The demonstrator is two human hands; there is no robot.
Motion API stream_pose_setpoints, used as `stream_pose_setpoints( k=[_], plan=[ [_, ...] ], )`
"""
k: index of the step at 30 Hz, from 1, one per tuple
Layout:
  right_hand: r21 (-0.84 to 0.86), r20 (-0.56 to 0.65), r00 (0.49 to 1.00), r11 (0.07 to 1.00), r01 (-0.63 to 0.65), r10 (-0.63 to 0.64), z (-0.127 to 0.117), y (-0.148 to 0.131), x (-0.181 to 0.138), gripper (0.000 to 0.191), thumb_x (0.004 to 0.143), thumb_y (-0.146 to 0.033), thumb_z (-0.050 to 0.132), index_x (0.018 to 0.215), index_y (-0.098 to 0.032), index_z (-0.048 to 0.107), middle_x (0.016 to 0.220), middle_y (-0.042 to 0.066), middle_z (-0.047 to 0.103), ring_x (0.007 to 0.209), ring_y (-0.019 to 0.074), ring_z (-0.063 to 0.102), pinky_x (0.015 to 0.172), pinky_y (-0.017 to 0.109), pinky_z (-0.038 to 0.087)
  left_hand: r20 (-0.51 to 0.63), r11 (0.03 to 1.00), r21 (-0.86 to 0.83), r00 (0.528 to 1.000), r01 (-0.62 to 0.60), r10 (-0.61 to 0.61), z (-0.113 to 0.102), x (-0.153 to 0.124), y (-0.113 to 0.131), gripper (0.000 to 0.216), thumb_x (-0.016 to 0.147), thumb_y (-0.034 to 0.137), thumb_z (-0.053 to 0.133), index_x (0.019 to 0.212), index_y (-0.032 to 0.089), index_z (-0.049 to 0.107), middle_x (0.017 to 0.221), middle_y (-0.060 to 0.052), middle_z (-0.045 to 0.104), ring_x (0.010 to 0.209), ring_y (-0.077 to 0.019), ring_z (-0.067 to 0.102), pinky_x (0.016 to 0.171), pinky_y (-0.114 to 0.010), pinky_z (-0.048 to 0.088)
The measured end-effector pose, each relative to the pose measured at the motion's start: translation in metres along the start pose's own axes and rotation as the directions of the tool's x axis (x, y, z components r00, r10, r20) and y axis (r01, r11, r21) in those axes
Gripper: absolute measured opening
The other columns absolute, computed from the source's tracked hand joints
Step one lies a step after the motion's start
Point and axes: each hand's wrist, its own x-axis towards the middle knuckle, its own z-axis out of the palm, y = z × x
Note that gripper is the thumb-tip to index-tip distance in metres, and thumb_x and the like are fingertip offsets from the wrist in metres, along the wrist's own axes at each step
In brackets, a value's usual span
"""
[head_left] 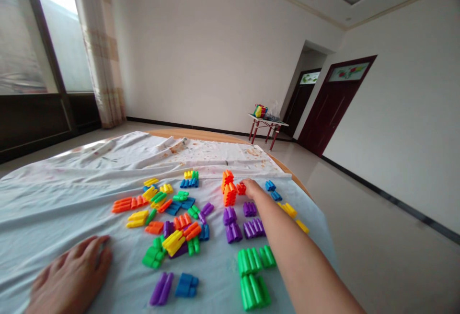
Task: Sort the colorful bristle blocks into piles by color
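Observation:
My right hand [248,187] reaches to the far side of the cloth, its fingers closed on an orange plastic building block [240,189]. Just left of that block is a group of orange blocks [229,194]. Nearer to me, beneath my forearm, lie purple blocks [233,232] and green blocks [249,261]. My left hand [74,273] rests flat on the cloth with its fingers stretched out, holding nothing. Between my hands is a loose mixed heap, with a yellow block [174,242] on top and orange, blue, green and purple ones around it.
A wrinkled pale cloth [89,199] covers the round table. Blue blocks [270,186] and yellow blocks [287,209] lie near its right edge. A purple block [161,288] and a blue block [186,285] sit at the front. Beyond stands a small side table [264,122].

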Motion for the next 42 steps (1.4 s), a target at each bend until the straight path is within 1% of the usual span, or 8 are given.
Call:
stream_pose_setpoints(
  k=[3,8,15,27,30,33,39,42],
  plan=[
    [-0.018,0.003,1.0,1.0,-0.023,0.023,0.0,0.0,-0.003,0.026,0.089,-0.023,0.056,0.114,-0.017,0.059,0.118,0.011,0.059,0.108,0.0223,0.057,0.091,0.039,0.046,-0.054,0.998,0.061,0.999,0.005,-0.002,-0.026,-0.013,0.021,0.057,0.079,0.053,0.023,0.117,0.027,0.057,0.129,-0.007,0.056,0.119,-0.0293,0.048,0.105,-0.044,0.03],
    [-0.051,-0.021,0.998,0.997,-0.059,0.058,-0.005,-0.002,-0.007,0.033,0.088,-0.013,0.052,0.119,-0.022,0.058,0.129,0.011,0.053,0.12,0.0248,0.049,0.097,0.037,0.041,0.031,0.996,0.082,0.999,0.035,-0.038,-0.058,-0.024,0.046,0.06,0.082,0.052,0.019,0.12,0.025,0.056,0.13,-0.006,0.056,0.119,-0.0276,0.049,0.103,-0.043,0.031],
    [-0.057,-0.015,0.994,0.992,-0.109,0.108,0.002,-0.005,-0.003,0.031,0.091,-0.032,0.054,0.119,-0.018,0.054,0.123,0.009,0.054,0.105,0.0217,0.056,0.089,0.043,0.049,0.031,0.996,0.082,0.999,0.028,-0.03,-0.054,-0.023,0.044,0.059,0.084,0.049,0.018,0.123,0.024,0.055,0.131,-0.004,0.055,0.12,-0.0268,0.048,0.104,-0.041,0.029],
    [0.004,-0.042,0.997,0.998,-0.07,0.07,-0.002,0.004,-0.006,0.029,0.091,-0.033,0.054,0.117,-0.018,0.055,0.119,0.008,0.056,0.101,0.0205,0.058,0.086,0.041,0.05,0.002,0.995,0.095,1.0,0.024,-0.025,-0.043,-0.018,0.036,0.057,0.085,0.049,0.019,0.12,0.026,0.057,0.129,-0.005,0.057,0.117,-0.0287,0.049,0.102,-0.042,0.029],
    [0.049,-0.115,0.992,0.998,-0.048,0.054,-0.004,0.003,-0.012,0.028,0.085,-0.017,0.06,0.113,-0.02,0.059,0.117,0.007,0.059,0.104,0.0206,0.058,0.09,0.038,0.048,0.042,0.996,0.083,0.998,0.036,-0.039,-0.053,-0.021,0.043,0.057,0.084,0.05,0.02,0.122,0.026,0.056,0.131,-0.005,0.055,0.118,-0.0275,0.048,0.103,-0.042,0.029],
    [0.099,-0.229,0.973,0.995,-0.006,0.029,-0.013,-0.001,-0.019,0.047,0.073,0.003,0.054,0.111,-0.024,0.062,0.116,0.006,0.061,0.111,0.0203,0.056,0.096,0.035,0.044,0.096,0.997,0.058,0.994,0.047,-0.052,-0.069,-0.026,0.053,0.057,0.085,0.047,0.019,0.125,0.025,0.054,0.134,-0.005,0.053,0.123,-0.0264,0.045,0.105,-0.043,0.028],
    [0.179,-0.501,0.863,0.967,0.181,-0.069,-0.041,-0.052,-0.043,0.052,0.076,0.002,0.035,0.12,-0.014,0.057,0.123,0.012,0.056,0.12,0.0189,0.048,0.104,0.036,0.038,0.074,1.0,-0.005,0.997,0.029,-0.028,-0.081,-0.034,0.062,0.055,0.086,0.044,0.023,0.125,0.02,0.055,0.132,-0.01,0.054,0.122,-0.0293,0.045,0.105,-0.046,0.029],
    [0.233,-0.462,0.853,0.894,0.383,-0.245,-0.04,-0.101,-0.07,0.038,0.083,-0.008,0.04,0.112,-0.018,0.062,0.111,0.007,0.064,0.107,0.0167,0.058,0.095,0.03,0.046,0.036,0.999,-0.029,0.999,0.018,-0.017,-0.078,-0.035,0.061,0.053,0.085,0.043,0.028,0.123,0.02,0.057,0.13,-0.011,0.056,0.12,-0.0306,0.047,0.103,-0.048,0.031]
  ],
)
